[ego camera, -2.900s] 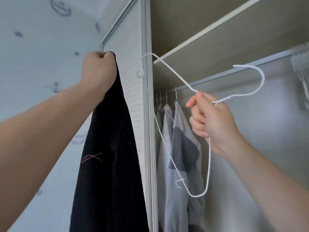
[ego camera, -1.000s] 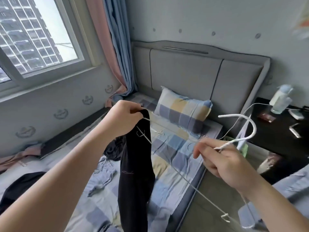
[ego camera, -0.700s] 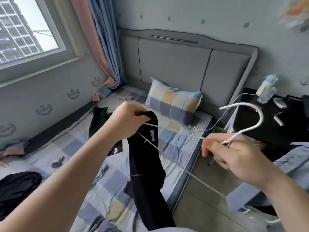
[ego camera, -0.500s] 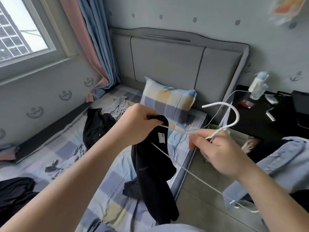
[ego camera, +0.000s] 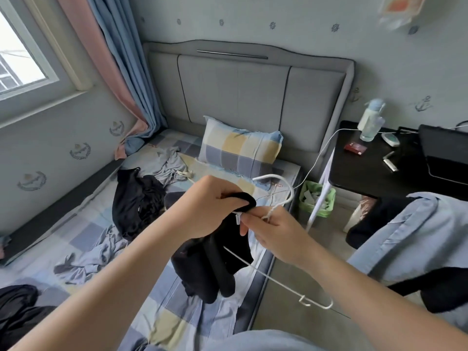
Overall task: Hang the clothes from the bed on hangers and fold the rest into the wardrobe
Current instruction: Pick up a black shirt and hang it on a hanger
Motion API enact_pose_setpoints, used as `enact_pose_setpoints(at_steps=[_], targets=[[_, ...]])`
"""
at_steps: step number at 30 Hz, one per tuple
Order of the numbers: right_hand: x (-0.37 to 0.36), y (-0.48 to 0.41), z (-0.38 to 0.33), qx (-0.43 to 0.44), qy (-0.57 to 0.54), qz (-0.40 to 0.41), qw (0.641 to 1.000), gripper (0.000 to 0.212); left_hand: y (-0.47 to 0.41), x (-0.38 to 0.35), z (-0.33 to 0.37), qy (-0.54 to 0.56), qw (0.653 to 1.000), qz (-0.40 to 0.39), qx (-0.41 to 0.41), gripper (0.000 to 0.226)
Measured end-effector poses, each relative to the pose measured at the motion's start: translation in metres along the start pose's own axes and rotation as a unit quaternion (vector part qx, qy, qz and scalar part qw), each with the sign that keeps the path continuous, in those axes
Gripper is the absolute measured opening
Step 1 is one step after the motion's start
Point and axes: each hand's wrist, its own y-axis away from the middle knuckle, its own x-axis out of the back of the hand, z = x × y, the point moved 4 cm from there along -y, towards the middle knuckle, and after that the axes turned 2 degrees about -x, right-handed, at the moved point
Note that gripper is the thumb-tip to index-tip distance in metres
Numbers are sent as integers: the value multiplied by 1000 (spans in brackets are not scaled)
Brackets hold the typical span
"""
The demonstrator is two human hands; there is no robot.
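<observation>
My left hand (ego camera: 215,206) grips the top edge of a black garment (ego camera: 215,264) that hangs bunched over the bed's near side. My right hand (ego camera: 273,231) holds a white wire hanger (ego camera: 278,279) at the twisted neck, its hook curving up behind my hands and one arm slanting down to the right. The two hands meet, and my right fingertips touch a small white label on the garment. On the checked bed sheet (ego camera: 101,224) lie a black heap (ego camera: 136,198), a grey-blue shirt (ego camera: 172,163), crumpled blue cloth (ego camera: 88,257) and more black cloth (ego camera: 17,315).
A checked pillow (ego camera: 240,148) leans on the grey headboard (ego camera: 253,92). A black side table (ego camera: 379,168) at the right carries a bottle (ego camera: 371,120) and small items. A green bin (ego camera: 316,201) stands below it. Blue and black clothes (ego camera: 417,239) are piled at the right edge.
I have turned from the wardrobe to the bed. My hands have come together, the hanger has dropped lower, and the black garment has sunk toward the mattress.
</observation>
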Motion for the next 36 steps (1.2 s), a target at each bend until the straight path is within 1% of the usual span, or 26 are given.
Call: enact_pose_setpoints(at_steps=[1, 2, 4, 5, 6, 7, 8, 11, 13, 15, 18, 21, 24, 27, 29, 30, 31, 33, 34, 35, 36], targets=[[-2, 1, 4, 5, -36, 12, 999, 34, 1, -2, -1, -13, 1000, 3, -7, 16], [-2, 2, 7, 12, -67, 26, 997, 34, 3, -4, -1, -48, 998, 13, -24, 17], [1, 4, 8, 26, -105, 34, 994, 35, 7, -3, -1, -183, 979, 46, -71, 23], [4, 5, 8, 35, -107, 30, 993, 34, 9, 0, -2, -248, 963, 55, -88, 33], [9, 7, 7, 46, -98, 24, 994, 35, 11, 4, -3, -288, 951, 57, -96, 44], [13, 8, 5, 56, -84, 19, 995, 36, 12, 10, -4, -309, 944, 54, -104, 51], [18, 9, 3, 65, -69, 16, 995, 36, 13, 15, -6, -321, 938, 50, -117, 52], [34, 11, -6, 91, -32, 20, 995, 33, 17, 31, -11, -344, 924, 33, -166, 45], [46, 10, -10, 94, -8, 26, 995, 33, 21, 40, -16, -342, 922, 34, -180, 49], [60, 10, -10, 89, 15, 51, 995, 35, 25, 48, -20, -326, 925, 44, -190, 52], [67, 14, -8, 91, 41, 89, 991, 32, 30, 48, -18, -305, 929, 66, -200, 46], [45, 13, -10, 110, 48, 97, 988, 33, 28, 24, -10, -306, 930, 42, -201, 44], [13, 6, -13, 129, 73, 66, 987, 31, 23, -6, -5, -286, 940, 1, -187, 46], [10, 2, -9, 118, 58, 105, 986, 40, 19, -17, -12, -270, 948, 6, -170, 41], [16, 3, -5, 103, 55, 118, 986, 38, 17, -16, -22, -232, 960, 24, -153, 34], [20, 5, -4, 110, 72, 134, 982, 33, 17, -14, -28, -207, 967, 38, -142, 32], [25, 9, -3, 129, 106, 172, 971, 27, 17, -11, -33, -181, 972, 60, -134, 29], [32, 19, -1, 181, 177, 268, 930, 16, 17, -4, -39, -135, 976, 120, -124, 25], [31, 24, 2, 200, 191, 293, 915, 14, 18, -1, -41, -114, 975, 153, -116, 23], [27, 27, 6, 208, 188, 290, 915, 12, 18, 2, -41, -93, 973, 182, -107, 22], [20, 27, 11, 197, 171, 261, 929, 13, 18, 3, -39, -72, 970, 208, -99, 21]])
